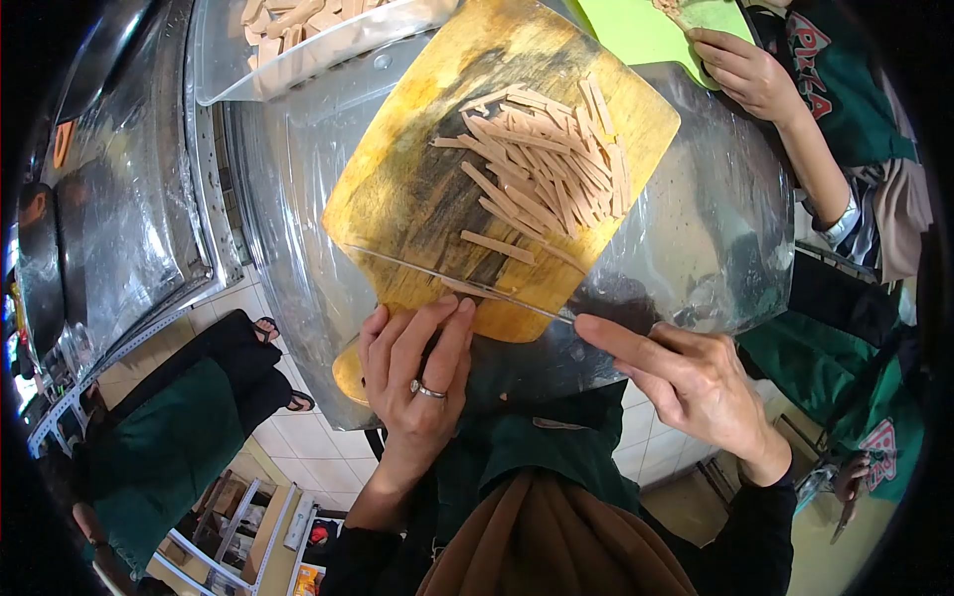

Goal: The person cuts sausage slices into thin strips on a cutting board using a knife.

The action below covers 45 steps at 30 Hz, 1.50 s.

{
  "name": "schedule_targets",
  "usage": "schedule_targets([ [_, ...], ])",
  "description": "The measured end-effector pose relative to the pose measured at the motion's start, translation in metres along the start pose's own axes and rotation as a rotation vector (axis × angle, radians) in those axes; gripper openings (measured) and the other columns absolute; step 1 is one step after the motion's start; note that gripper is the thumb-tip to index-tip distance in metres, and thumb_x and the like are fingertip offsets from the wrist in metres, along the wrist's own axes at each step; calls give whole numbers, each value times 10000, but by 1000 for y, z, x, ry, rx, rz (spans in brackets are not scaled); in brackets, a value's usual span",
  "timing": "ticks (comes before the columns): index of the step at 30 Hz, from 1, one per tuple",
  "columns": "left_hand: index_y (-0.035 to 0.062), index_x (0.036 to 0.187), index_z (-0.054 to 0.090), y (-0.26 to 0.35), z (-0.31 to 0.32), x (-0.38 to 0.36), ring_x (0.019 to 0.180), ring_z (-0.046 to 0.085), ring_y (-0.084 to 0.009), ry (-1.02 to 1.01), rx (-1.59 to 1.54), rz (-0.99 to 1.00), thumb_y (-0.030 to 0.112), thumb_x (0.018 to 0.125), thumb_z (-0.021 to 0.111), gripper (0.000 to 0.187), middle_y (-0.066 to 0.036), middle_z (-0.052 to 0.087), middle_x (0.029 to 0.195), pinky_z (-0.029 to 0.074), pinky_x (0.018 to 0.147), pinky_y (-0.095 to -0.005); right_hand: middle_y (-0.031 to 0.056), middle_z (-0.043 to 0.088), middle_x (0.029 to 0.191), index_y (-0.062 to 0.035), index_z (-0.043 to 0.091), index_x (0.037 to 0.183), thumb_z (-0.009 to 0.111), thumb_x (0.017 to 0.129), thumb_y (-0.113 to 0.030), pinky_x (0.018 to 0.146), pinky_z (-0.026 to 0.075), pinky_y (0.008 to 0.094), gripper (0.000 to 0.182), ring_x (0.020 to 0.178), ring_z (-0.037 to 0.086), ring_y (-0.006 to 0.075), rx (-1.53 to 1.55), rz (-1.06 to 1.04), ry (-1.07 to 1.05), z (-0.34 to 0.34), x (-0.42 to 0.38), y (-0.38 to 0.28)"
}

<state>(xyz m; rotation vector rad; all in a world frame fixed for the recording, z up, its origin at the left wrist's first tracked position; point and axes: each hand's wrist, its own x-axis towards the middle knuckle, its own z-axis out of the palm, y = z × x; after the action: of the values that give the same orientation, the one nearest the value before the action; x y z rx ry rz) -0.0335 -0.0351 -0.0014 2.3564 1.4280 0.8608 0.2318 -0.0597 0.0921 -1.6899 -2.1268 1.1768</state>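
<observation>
A yellow wooden cutting board [397, 169] with dark stains lies tilted on a table covered in clear plastic. On it is a heap of thin pinkish-brown meat strips [542, 159], and a single strip lies nearer to me. My left hand [422, 368], a ring on one finger, has its bent fingertips pressing a small slice of meat [472, 288] against the board; the fingers partly hide it. Beside those fingertips runs the thin blade of a knife [437, 273]. My right hand [686, 377] is closed around its handle, with the forefinger stretched along it.
A clear plastic tub [318, 60] of larger meat pieces stands behind the board. At upper right, a co-worker's hand [745, 74] is at a green cutting board [636, 30]. Another person in a dark green apron [174, 437] stands at left, near a plastic-covered metal surface [119, 189].
</observation>
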Motion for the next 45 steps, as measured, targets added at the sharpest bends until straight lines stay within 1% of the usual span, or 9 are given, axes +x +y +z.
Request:
schedule_targets([
  [14,130,1188,765,0,0,-2,1056,651,-224,-21,32,20,11,743,813,464,-24,708,1209,456,1053,-458,109,633,771,-257,516,1548,667,927,-119,585,544,406,653,613,554,245,20,41,-78,1,-3,0],
  [20,138,1188,756,2,-1,1,1067,643,-224,-25,36,8,18,762,815,447,-23,702,1214,457,1046,-465,84,500,653,-324,502,1555,699,884,-90,511,530,377,738,543,523,233,-87,68,-139,-9,-1,-6],
  [23,86,1124,762,5,-3,2,1052,672,-304,-53,29,-17,-7,783,827,360,-99,729,1149,485,1022,-534,52,449,629,-352,488,1562,715,841,-45,474,526,354,816,501,510,222,-160,16,-49,2,1,-4],
  [26,91,1132,761,5,-4,1,1063,670,-302,-53,27,-11,-8,787,824,365,-89,728,1165,482,1024,-525,53,485,645,-347,478,1571,719,804,-2,472,534,350,875,489,521,212,-161,-23,-25,16,10,2],
  [32,129,1194,757,5,-1,3,1071,641,-204,-48,88,9,23,785,803,425,1,700,1224,450,1047,-435,84,634,701,-314,515,1543,675,863,38,531,570,383,783,555,609,216,54,-64,96,25,38,5],
  [33,125,1194,756,6,-1,4,1071,641,-206,-45,83,9,19,789,801,421,-1,701,1226,449,1048,-434,147,671,781,-195,582,1491,668,904,40,626,544,418,638,638,633,281,49,37,27,15,40,-2],
  [35,116,1194,755,5,0,3,1071,642,-209,-36,76,11,12,797,796,413,-5,702,1229,447,1049,-431,118,652,722,-262,540,1522,668,935,-12,581,544,426,651,600,628,260,49,7,131,23,36,14],
  [43,118,1253,717,2,-5,4,1153,612,-236,-77,21,50,34,832,788,435,-20,668,1268,408,1085,-491,118,566,657,-307,553,1520,679,963,-78,539,467,405,615,530,546,245,53,-23,257,18,-12,12],
  [45,119,1270,705,4,-7,8,1193,590,-238,-124,27,69,51,850,777,432,-16,653,1292,374,1111,-514,123,646,747,-194,625,1445,698,940,-56,627,511,383,528,607,606,262,15,44,183,11,-27,2],
])
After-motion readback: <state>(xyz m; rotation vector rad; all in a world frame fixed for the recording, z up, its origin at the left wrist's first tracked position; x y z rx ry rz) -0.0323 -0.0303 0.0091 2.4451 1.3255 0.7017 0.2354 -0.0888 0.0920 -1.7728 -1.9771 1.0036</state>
